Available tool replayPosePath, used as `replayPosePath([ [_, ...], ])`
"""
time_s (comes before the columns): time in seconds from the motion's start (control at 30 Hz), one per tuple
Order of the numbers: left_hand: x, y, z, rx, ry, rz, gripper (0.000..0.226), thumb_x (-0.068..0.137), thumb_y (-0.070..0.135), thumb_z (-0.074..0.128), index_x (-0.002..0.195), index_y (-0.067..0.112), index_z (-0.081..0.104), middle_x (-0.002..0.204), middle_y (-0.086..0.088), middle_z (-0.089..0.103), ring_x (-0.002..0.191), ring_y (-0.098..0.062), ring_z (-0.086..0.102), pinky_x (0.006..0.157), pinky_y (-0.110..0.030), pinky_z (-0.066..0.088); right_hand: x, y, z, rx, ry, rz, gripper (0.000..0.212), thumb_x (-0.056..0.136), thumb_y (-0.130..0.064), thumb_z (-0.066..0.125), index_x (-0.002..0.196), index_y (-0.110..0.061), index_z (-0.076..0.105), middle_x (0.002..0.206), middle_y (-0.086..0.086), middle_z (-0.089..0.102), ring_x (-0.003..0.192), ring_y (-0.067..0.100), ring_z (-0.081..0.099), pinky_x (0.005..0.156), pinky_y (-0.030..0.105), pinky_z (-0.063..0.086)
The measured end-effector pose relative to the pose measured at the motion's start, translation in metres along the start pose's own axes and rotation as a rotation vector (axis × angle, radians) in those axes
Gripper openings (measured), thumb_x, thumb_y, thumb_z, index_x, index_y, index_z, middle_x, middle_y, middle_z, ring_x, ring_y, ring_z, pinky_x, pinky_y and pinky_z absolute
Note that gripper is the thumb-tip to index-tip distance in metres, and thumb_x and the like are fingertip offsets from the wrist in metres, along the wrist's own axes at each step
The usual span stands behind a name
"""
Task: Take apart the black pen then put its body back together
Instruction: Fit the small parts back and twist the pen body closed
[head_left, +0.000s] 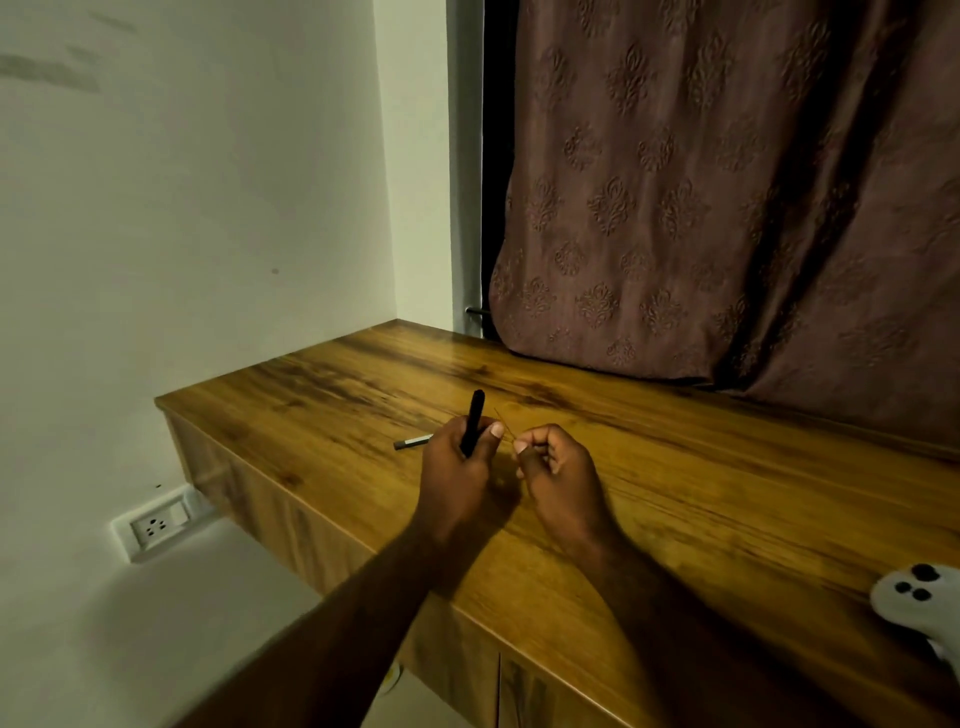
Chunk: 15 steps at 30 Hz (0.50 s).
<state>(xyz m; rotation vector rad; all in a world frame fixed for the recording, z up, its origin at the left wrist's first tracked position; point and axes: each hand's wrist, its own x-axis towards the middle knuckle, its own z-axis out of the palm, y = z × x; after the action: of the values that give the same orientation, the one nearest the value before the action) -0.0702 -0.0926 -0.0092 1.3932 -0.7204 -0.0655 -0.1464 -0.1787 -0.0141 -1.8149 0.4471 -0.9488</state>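
Observation:
My left hand (457, 467) grips the black pen barrel (474, 415), which stands nearly upright above the wooden counter (675, 467). Close to its right, my right hand (556, 467) pinches a thin, pale refill (503, 421) between thumb and forefinger; the refill slants up to the left and is hard to see. Another pen part (413, 442), dark with a light band, lies flat on the counter just left of my left hand. The two hands are a small gap apart.
A brown patterned curtain (727, 208) hangs down onto the back of the counter. A white controller (919, 603) lies at the right edge. A wall socket (156, 525) sits low on the left wall, beside the counter's left end.

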Motion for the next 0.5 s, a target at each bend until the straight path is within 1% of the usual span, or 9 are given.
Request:
replayPosePath([
  [0.03,0.003,0.001,0.001,-0.04,-0.017,-0.015,0.011,0.092,0.012,0.06,0.097,0.003,0.065,0.07,0.007,0.068,0.065,0.005,0.064,0.054,-0.007,0.046,0.0,0.0,0.0,0.012,-0.007,0.003,0.007,0.093,-0.016,0.057,0.09,-0.016,0.063,0.085,-0.002,0.066,0.078,0.013,0.061,0.068,0.024,0.048],
  [0.07,0.007,0.001,0.002,-0.03,-0.028,-0.019,0.011,0.091,0.011,0.061,0.096,0.002,0.066,0.07,0.005,0.067,0.065,0.004,0.064,0.055,-0.01,0.047,0.001,0.0,-0.001,0.024,-0.014,0.006,0.007,0.093,-0.015,0.057,0.09,-0.015,0.063,0.086,-0.001,0.066,0.079,0.014,0.062,0.07,0.027,0.049],
  [0.17,0.014,-0.001,0.002,0.014,-0.063,-0.025,0.009,0.088,0.011,0.065,0.092,0.004,0.07,0.079,-0.003,0.07,0.076,-0.006,0.066,0.07,-0.019,0.051,0.001,0.001,-0.001,0.029,-0.044,0.002,0.007,0.093,-0.013,0.057,0.089,-0.012,0.063,0.085,0.004,0.067,0.078,0.017,0.061,0.069,0.032,0.049],
  [0.27,0.017,-0.007,0.005,0.023,-0.1,-0.028,0.007,0.087,0.011,0.067,0.09,0.006,0.072,0.087,-0.012,0.072,0.084,-0.017,0.07,0.077,-0.028,0.055,0.0,0.004,-0.001,-0.015,-0.056,-0.018,0.01,0.094,-0.018,0.056,0.089,-0.011,0.061,0.082,0.009,0.066,0.073,0.019,0.059,0.064,0.034,0.047],
  [0.33,0.018,-0.01,0.006,0.047,-0.127,0.003,0.007,0.086,0.013,0.068,0.089,0.01,0.073,0.088,-0.009,0.071,0.085,-0.015,0.07,0.076,-0.026,0.054,0.0,0.004,-0.001,-0.035,-0.032,-0.027,0.015,0.094,-0.022,0.056,0.086,-0.011,0.061,0.08,0.008,0.067,0.071,0.021,0.06,0.061,0.034,0.047],
  [0.4,0.021,-0.01,0.006,0.091,-0.134,0.027,0.014,0.086,0.023,0.069,0.095,0.013,0.072,0.092,-0.002,0.07,0.087,-0.009,0.068,0.075,-0.021,0.053,0.002,0.004,-0.004,-0.025,-0.003,-0.023,0.015,0.093,-0.02,0.058,0.084,-0.009,0.063,0.078,0.008,0.068,0.069,0.024,0.062,0.058,0.032,0.048],
  [0.47,0.023,-0.01,0.003,0.164,-0.148,0.075,0.027,0.089,0.032,0.063,0.11,0.015,0.066,0.099,0.007,0.069,0.091,-0.002,0.065,0.075,-0.013,0.05,0.005,0.004,-0.007,0.015,0.03,-0.002,0.012,0.091,-0.015,0.061,0.083,-0.008,0.066,0.078,0.006,0.069,0.067,0.016,0.061,0.057,0.021,0.046],
  [0.5,0.023,-0.011,0.0,0.233,-0.157,0.123,0.03,0.092,0.033,0.058,0.116,0.015,0.062,0.104,0.009,0.067,0.094,-0.001,0.063,0.074,-0.01,0.047,0.008,0.004,-0.01,0.041,0.043,0.021,0.008,0.088,-0.012,0.063,0.084,-0.007,0.068,0.079,0.006,0.07,0.068,0.012,0.062,0.058,0.017,0.047],
])
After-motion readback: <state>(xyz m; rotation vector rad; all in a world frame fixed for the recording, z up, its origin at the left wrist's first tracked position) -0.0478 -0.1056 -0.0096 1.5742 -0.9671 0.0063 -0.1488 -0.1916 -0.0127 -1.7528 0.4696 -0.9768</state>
